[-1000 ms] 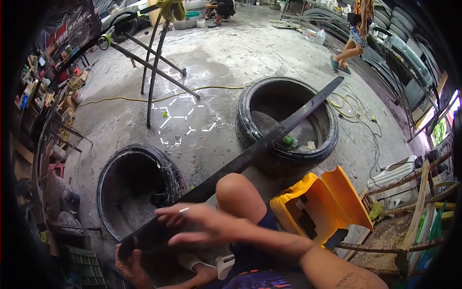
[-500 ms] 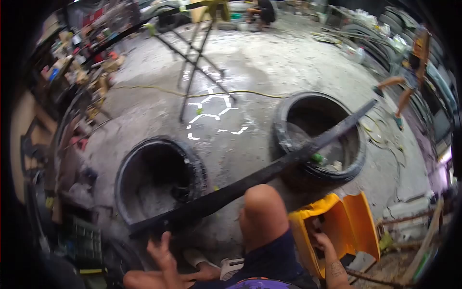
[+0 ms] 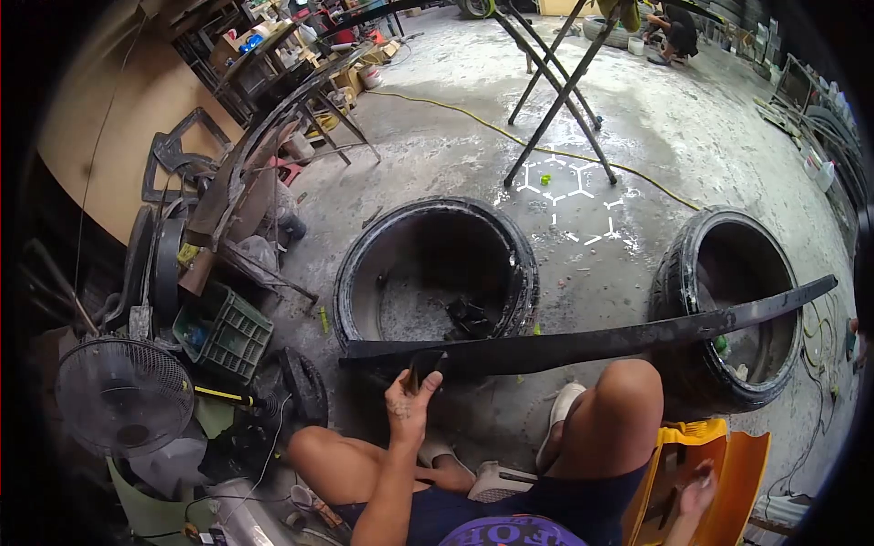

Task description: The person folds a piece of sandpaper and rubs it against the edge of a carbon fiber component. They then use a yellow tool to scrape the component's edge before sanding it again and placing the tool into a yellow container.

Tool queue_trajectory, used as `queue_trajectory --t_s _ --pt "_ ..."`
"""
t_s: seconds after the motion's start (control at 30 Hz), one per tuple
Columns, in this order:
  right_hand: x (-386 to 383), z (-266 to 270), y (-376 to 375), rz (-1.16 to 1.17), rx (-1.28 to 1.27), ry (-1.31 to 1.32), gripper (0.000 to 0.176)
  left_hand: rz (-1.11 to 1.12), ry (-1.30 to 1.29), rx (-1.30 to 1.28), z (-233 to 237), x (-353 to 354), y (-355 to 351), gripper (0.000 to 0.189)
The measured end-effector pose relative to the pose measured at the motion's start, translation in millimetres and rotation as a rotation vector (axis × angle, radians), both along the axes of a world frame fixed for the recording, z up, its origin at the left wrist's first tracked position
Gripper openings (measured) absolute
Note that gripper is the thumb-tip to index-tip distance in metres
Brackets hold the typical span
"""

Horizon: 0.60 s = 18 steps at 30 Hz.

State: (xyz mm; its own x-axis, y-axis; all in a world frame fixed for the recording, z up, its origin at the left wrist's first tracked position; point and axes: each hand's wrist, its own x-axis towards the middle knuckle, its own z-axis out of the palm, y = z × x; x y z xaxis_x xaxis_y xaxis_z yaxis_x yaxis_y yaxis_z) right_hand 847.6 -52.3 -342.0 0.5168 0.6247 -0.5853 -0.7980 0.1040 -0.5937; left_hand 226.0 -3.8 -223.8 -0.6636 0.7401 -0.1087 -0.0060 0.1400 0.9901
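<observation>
A long black strip (image 3: 546, 350), which looks like a car trim panel, lies across two upright-opening tyres, the left tyre (image 3: 350, 273) and the right tyre (image 3: 678, 300). My left hand (image 3: 407, 411) is closed, thumb up, on a small dark flat piece (image 3: 421, 371) at the strip's near edge, towards its left end. I cannot tell whether that piece is part of the strip. My right hand (image 3: 696, 491), slightly blurred, is at the yellow plastic bin (image 3: 751, 469) beside my knee. Its fingers are partly stretched, with nothing visible in them.
A caged fan (image 3: 126, 396) and a green crate (image 3: 228, 332) stand at left. Black folding legs (image 3: 564, 86) rise beyond the tyres. A yellow cable (image 3: 455, 111) runs over the concrete floor. Another person (image 3: 674, 35) crouches at the back.
The view has swung left. My left hand has gone from spread fingers below the strip to closing on the dark piece. My right hand has risen from inside the yellow bin.
</observation>
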Motion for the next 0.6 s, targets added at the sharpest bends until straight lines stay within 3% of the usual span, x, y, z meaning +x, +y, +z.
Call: queue_trajectory --t_s 0.07,0.13,0.2,0.23,0.27,0.3,0.37,0.4,0.43,0.5,0.6 --pt "-28.2 44.7 46.8 0.331 0.222 -0.216 0.026 0.022 0.018 0.034 16.0 -21.4 -2.6 0.028" --pt "-76.6 75.7 114.0 0.503 0.301 -0.127 0.027 0.058 0.027 0.112 49.4 -37.1 -3.4 0.029" --pt "-151.1 102.8 180.6 0.934 0.473 0.013 0.031 0.086 0.044 0.158 71.4 -57.4 -10.3 0.028" --pt "-185.6 84.6 202.5 0.918 0.443 0.02 0.041 0.098 0.077 0.193 77.6 -66.9 -15.5 0.029" --pt "-233.8 118.4 209.4 1.108 0.198 -0.469 0.049 0.126 0.08 0.201 81.8 -76.3 -20.9 0.029" --pt "-266.1 122.0 231.3 1.474 0.313 -0.419 0.057 0.136 0.134 0.205 86.8 -83.7 -26.4 0.028" --pt "-337.6 132.0 239.2 1.795 0.822 -0.649 0.053 0.178 0.155 0.236 96.1 -87.8 -33.7 0.027" --pt "-370.9 105.5 248.7 1.76 1.367 -0.899 0.048 0.202 0.157 0.238 90.3 -92.1 -37.1 0.027" --pt "-387.8 84.2 256.9 1.992 1.561 -1.66 0.06 0.223 0.207 0.2 81.8 -98.8 -42.2 0.027" --pt "-426.2 73.9 251.2 1.851 1.833 -1.993 0.063 0.25 0.206 0.161 78.9 -102.3 -52.7 0.029" --pt "-468.0 62.8 246.1 1.661 2.057 -2.183 0.067 0.296 0.115 0.153 87.9 -91.1 -52.7 0.027"
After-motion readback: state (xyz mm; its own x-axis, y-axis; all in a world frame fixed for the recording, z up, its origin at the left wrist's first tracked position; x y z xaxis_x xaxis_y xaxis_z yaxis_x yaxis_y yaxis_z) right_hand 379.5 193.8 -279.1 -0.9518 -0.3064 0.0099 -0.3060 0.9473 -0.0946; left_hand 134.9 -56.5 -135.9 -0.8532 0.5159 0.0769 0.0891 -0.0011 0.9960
